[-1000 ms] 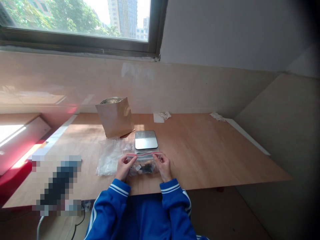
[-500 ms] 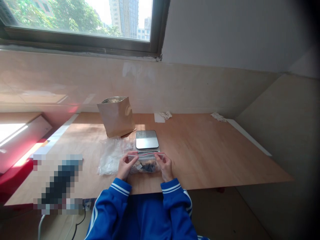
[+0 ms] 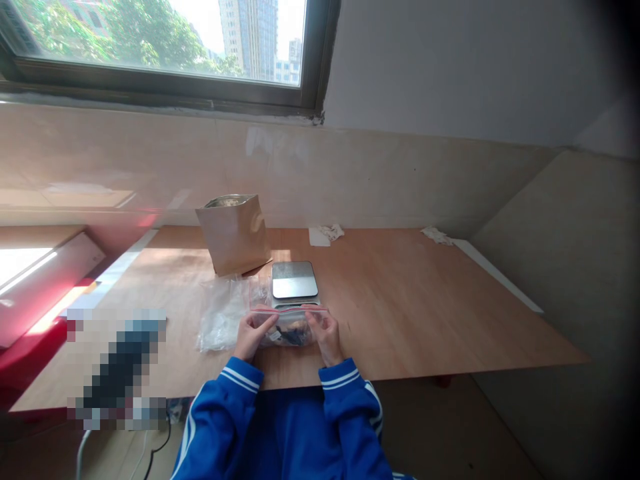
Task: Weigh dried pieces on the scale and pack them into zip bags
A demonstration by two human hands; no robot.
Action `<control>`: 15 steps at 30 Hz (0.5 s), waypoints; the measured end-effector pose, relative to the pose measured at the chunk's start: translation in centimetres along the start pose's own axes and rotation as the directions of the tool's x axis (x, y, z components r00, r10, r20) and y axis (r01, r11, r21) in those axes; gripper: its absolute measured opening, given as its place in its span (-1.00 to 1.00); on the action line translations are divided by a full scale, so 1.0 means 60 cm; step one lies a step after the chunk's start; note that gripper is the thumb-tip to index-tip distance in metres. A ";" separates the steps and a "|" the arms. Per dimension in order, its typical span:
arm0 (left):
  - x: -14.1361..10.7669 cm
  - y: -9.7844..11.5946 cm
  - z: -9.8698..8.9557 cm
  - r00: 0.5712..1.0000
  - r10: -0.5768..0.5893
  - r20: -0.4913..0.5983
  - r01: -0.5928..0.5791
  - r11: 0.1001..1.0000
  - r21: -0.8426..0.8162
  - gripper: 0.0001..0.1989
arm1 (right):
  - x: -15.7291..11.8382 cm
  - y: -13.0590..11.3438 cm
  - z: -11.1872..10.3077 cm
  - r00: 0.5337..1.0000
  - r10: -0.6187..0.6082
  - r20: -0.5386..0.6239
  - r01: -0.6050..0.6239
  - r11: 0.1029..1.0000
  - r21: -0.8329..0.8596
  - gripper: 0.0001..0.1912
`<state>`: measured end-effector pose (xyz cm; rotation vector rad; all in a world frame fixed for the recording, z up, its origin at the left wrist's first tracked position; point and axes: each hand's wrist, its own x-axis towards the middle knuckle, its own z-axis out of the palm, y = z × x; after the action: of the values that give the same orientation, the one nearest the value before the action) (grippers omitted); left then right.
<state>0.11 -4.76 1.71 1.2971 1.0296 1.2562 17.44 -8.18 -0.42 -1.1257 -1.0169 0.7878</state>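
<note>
Both my hands grip the top edge of a clear zip-top plastic bag [image 3: 290, 332], which has a red seal strip and holds dark and brown pieces. My left hand [image 3: 254, 337] pinches the bag's left end, and my right hand [image 3: 324, 337] pinches its right end. The bag sits just in front of a steel-topped digital scale [image 3: 295, 279]. To the left of my left hand lies a crumpled clear plastic bag [image 3: 223, 319]. Behind that stands a kraft paper pouch [image 3: 234, 237] with a silver lining, its mouth open.
All of this is on a wooden board table [image 3: 410, 313] below a window [image 3: 160, 47]. White paper scraps [image 3: 320, 235] lie along the back edge. A pixelated object [image 3: 117, 363] lies at the front left. Cables run below the table.
A clear flap of plastic now stands up behind the red strip, towards the scale. Both hands stay on the bag's top edge.
</note>
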 end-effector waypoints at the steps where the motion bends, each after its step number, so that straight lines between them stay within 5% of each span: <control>1: 0.000 0.000 0.000 1.000 -0.011 0.000 0.011 1.000 -0.008 -0.80 | -0.001 -0.004 0.001 1.000 -0.009 0.002 0.009 1.000 -0.001 -0.72; 15: -0.002 -0.001 -0.002 0.999 -0.045 -0.008 0.044 0.997 -0.062 -0.78 | -0.004 -0.012 0.025 0.996 0.058 -0.068 -0.054 0.997 0.063 -0.72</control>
<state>0.00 -4.85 1.62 1.2157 1.0130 1.2520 15.96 -8.05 0.39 -1.1254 -0.9008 0.8140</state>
